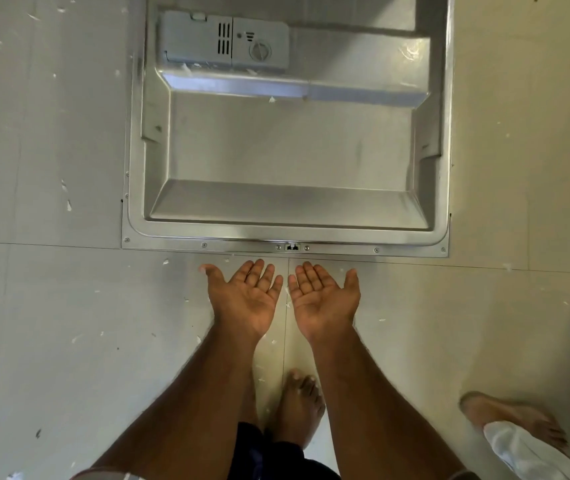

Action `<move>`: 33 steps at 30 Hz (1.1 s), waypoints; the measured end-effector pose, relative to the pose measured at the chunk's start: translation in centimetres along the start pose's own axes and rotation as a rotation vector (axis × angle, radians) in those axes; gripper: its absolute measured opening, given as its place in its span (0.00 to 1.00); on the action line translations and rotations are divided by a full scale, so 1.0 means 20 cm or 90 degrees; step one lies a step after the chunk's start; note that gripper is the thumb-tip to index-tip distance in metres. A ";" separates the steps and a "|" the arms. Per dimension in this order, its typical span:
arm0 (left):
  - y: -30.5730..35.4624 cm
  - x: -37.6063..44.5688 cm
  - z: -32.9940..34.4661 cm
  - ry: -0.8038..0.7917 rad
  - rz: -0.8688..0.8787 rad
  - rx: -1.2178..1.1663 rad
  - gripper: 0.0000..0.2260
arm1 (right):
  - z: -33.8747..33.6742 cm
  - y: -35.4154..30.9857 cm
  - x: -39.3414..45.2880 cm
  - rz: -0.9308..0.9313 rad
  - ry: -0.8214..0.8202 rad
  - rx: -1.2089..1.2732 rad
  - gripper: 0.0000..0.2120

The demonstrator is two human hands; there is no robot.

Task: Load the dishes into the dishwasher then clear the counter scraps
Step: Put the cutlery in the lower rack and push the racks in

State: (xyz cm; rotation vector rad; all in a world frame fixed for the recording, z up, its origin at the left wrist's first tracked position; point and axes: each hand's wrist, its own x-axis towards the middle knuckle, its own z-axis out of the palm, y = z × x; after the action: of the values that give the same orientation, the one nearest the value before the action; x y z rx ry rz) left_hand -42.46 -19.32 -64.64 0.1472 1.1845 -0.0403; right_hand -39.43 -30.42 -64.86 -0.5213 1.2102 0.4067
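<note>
Floor (pixel 44 306) w/ small white scraps (pixel 68 204) scattered at left. Left hand (pixel 247 297) palm up, fingers straight & spread, holding nothing, just in front of the dishwasher door (pixel 287 150). Door lies flat open, metal inner side up, detergent tray (pixel 224 41) at its far end; no dishes on it. Right hand (pixel 325 299) beside the left, palm up too, fingers straight, empty. Bare foot (pixel 299 407) below betw. forearms. 2nd person's bare foot (pixel 512 420) at far right.
</note>
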 end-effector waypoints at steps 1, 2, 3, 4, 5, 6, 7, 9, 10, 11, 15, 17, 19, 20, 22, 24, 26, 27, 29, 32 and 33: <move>0.00 0.02 0.00 -0.004 0.003 -0.005 0.39 | 0.00 0.00 0.03 -0.004 -0.005 0.009 0.36; 0.00 0.03 0.01 -0.009 0.007 -0.008 0.39 | 0.01 -0.01 0.06 -0.007 -0.008 0.019 0.36; 0.00 0.05 0.01 -0.015 0.012 -0.011 0.39 | 0.02 -0.01 0.08 -0.011 -0.014 0.028 0.36; 0.00 0.06 0.01 -0.021 0.016 -0.014 0.40 | 0.03 -0.02 0.10 -0.012 -0.021 0.034 0.36; 0.00 0.08 0.00 -0.026 0.021 -0.015 0.40 | 0.03 -0.02 0.11 -0.011 -0.031 0.041 0.36; 0.01 0.09 0.01 -0.029 0.022 -0.015 0.39 | 0.03 -0.02 0.12 -0.010 -0.040 0.047 0.36; 0.01 0.09 0.01 -0.030 0.020 -0.016 0.39 | 0.02 -0.02 0.13 -0.009 -0.046 0.049 0.37; 0.02 0.09 0.00 -0.031 0.016 -0.025 0.39 | 0.03 -0.01 0.12 -0.010 -0.055 0.046 0.37; 0.02 0.09 0.00 -0.032 0.015 -0.027 0.39 | 0.04 -0.01 0.12 -0.012 -0.059 0.044 0.37; 0.02 0.10 0.01 -0.034 0.014 -0.026 0.39 | 0.06 -0.01 0.12 -0.014 -0.064 0.044 0.36; 0.04 0.15 0.00 -0.031 0.021 -0.035 0.40 | 0.06 0.00 0.14 -0.018 -0.067 0.047 0.35; 0.05 0.15 0.00 -0.026 0.021 -0.049 0.41 | 0.06 0.00 0.13 -0.024 -0.067 0.040 0.34; 0.05 0.12 -0.01 -0.025 0.019 -0.062 0.41 | 0.06 0.00 0.11 -0.029 -0.051 0.042 0.33; 0.05 0.09 0.00 -0.027 0.019 -0.066 0.41 | 0.07 0.00 0.08 -0.033 -0.048 0.043 0.32; 0.05 0.01 0.02 -0.020 0.019 -0.073 0.40 | 0.09 0.00 -0.01 -0.042 -0.048 0.041 0.31; 0.07 -0.12 0.07 -0.015 0.021 -0.076 0.39 | 0.11 -0.02 -0.15 -0.048 -0.047 0.034 0.30; 0.08 -0.27 0.13 -0.012 0.026 -0.077 0.37 | 0.15 -0.05 -0.32 -0.055 -0.039 0.024 0.28; 0.09 -0.34 0.16 -0.010 0.031 -0.074 0.35 | 0.17 -0.07 -0.39 -0.060 -0.038 0.012 0.26; 0.11 -0.53 0.25 -0.010 0.047 -0.051 0.29 | 0.24 -0.11 -0.59 -0.076 -0.033 -0.022 0.22; 0.16 -0.79 0.41 -0.010 0.067 0.028 0.21 | 0.36 -0.16 -0.87 -0.093 -0.035 -0.070 0.19; 0.18 -0.88 0.48 -0.008 0.074 0.052 0.19 | 0.41 -0.19 -0.96 -0.093 -0.040 -0.077 0.20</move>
State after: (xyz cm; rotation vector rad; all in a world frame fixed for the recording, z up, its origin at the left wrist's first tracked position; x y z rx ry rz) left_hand -39.88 -17.88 -44.45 0.2875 1.1605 0.0122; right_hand -36.96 -29.10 -43.80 -0.6911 1.0839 0.3704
